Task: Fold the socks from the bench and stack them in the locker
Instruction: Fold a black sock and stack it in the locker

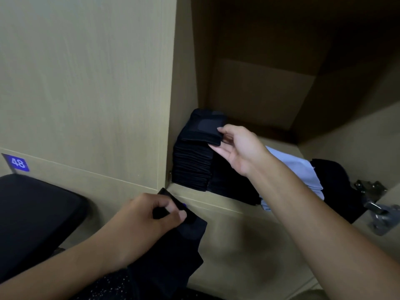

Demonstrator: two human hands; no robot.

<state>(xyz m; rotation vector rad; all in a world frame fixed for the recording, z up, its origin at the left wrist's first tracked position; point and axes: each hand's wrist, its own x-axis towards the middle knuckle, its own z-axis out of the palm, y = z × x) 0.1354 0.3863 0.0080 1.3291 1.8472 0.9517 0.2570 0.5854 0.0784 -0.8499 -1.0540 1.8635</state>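
Standing open, the locker [281, 83] is filling most of the view, its wooden shelf [216, 202] running across the middle and a metal hinge [377, 210] showing at its right edge. Beside it, at lower left, the dark surface [34, 215] is sitting under a blue tag [18, 163] reading 48. Inside the locker, a tall stack [192, 165] of folded black socks is standing at the shelf's left end, with a light blue cloth [300, 167] and more dark fabric to its right. The right hand [240, 146] is reaching in, its fingers [223, 129] pinching the folded sock [203, 126] lying on top of the stack. The left hand [147, 221] is hanging below the shelf edge, its fingers [181, 215] curling round a black sock [173, 252] that is drooping downward.
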